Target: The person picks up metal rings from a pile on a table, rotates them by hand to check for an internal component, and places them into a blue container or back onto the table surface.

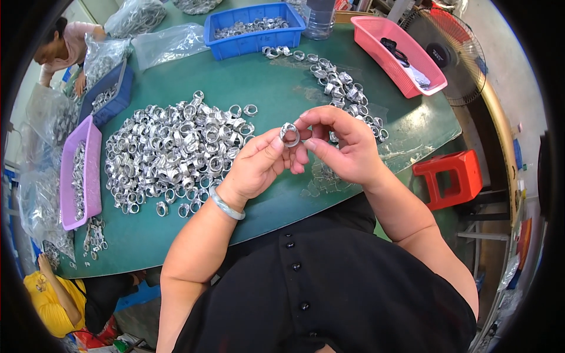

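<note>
A silvery metal ring (283, 132) is held up over the table's near edge. My left hand (257, 163) pinches it between thumb and fingers; a pale bangle circles that wrist. From the other side my right hand (346, 144) has its fingers curled, with thumb and forefinger tips at the ring's right edge. To the left of my hands lies a big heap of similar rings (170, 150). Beyond my right hand, a looser trail of rings (336, 82) curves across the green table (271, 88).
A blue bin (253, 42) of metal pieces stands at the back, with a pink basket (400, 56) to its right. Along the left are a purple basket (88, 170), a blue bin (112, 100) and plastic bags. Two people sit leftward; a red stool (450, 176) stands right.
</note>
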Demonstrator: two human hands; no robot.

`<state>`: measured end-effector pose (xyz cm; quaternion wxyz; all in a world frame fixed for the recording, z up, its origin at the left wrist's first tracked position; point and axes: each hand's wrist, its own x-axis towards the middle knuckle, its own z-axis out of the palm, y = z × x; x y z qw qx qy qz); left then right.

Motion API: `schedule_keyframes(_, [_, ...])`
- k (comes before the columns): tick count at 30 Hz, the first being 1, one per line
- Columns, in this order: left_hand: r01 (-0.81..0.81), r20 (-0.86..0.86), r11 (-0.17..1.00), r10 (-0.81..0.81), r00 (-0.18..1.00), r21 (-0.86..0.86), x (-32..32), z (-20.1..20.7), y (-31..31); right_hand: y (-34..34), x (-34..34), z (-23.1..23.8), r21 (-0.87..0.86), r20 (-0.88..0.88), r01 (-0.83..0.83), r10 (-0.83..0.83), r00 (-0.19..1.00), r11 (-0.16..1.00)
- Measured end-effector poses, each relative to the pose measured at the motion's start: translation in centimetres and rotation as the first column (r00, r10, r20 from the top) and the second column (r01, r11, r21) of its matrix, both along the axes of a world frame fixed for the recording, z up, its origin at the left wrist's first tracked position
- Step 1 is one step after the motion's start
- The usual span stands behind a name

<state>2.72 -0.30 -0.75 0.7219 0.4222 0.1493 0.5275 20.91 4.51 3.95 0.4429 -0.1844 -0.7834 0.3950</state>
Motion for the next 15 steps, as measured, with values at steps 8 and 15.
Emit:
schedule_keyframes(8, [0.061, 0.066, 0.998, -0.061, 0.996, -0.008, 0.01, 0.38, 0.01, -0.31, 0.15, 0.37, 0.063, 0.012, 0.028, -0.029, 1.000, 0.998])
schedule_keyframes(15, [0.079, 0.090, 0.997, -0.078, 0.993, -0.009, -0.12, 0.24, -0.04, -0.49, 0.07, 0.81, 0.134, 0.045, 0.034, -0.040, 0.998, 0.990])
